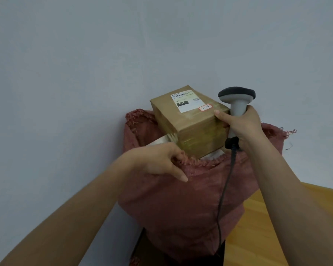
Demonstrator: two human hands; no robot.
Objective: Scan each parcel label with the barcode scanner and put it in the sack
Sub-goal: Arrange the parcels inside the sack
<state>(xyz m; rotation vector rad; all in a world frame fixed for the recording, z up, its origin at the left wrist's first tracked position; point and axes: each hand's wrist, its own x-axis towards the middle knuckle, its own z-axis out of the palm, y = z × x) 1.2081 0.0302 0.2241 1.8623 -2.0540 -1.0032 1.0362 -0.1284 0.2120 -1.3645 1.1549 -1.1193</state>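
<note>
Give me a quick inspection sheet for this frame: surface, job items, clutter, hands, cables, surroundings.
Surface: wooden floor at lower right; no table seen.
Job's things: brown taped parcel, label facing up, sits in the open mouth of the red woven sack; barcode scanner upright beside it.
Clutter: pale wrapped items inside the sack under the parcel; dark object at the sack's base, unclear.
Grippers: left hand grips the sack rim; right hand holds the scanner handle, thumb on the parcel's top edge.
Cables: black scanner cable hangs down the sack front.
Surroundings: plain grey wall.
</note>
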